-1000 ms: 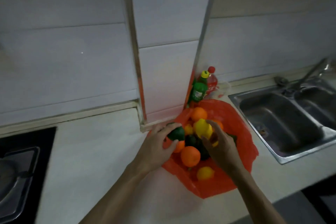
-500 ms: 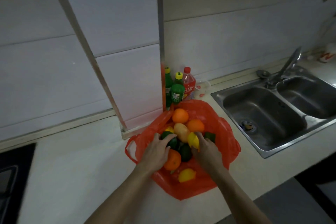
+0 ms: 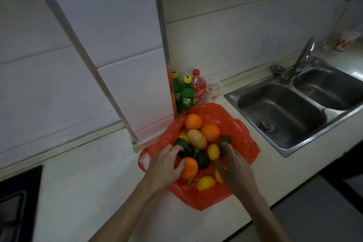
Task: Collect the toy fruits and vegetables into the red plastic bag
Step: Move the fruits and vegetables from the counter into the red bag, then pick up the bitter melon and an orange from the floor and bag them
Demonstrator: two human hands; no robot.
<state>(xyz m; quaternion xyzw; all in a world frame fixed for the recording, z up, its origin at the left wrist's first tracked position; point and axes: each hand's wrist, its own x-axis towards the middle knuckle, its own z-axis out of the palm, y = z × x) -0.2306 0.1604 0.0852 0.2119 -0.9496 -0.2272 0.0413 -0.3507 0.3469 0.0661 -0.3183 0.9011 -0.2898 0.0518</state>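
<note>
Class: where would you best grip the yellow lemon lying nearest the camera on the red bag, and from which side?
Grip the lemon across its narrow middle, coming from above: it lies on its side, uncovered, between the left hand and right hand.

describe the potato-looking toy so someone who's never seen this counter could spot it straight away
Left of the steel sink, a red plastic bag lies spread on the counter with toy produce heaped on it. The potato sits near the heap's far side, just below two oranges; it is the only tan, oblong piece.
</note>
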